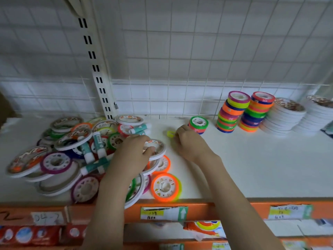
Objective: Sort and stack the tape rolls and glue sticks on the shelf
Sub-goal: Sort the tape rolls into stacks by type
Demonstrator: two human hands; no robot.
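Note:
A jumbled pile of white and coloured tape rolls (55,162) and teal glue sticks (98,141) covers the left of the white shelf (252,168). My left hand (134,153) grips a large white tape roll (157,148) at the pile's right edge. My right hand (189,144) is curled around a small yellow tape roll (170,134) just above the shelf. A short stack topped by a green roll (198,124) stands right behind it. Two tall stacks of coloured rolls (245,112) and two stacks of white rolls (286,116) stand at the back right.
A wire grid panel (198,60) backs the shelf, with a slotted upright (98,74) at the left. An orange and yellow roll (166,187) lies near the orange front rail (216,210) with price labels. More goods sit on the shelf below.

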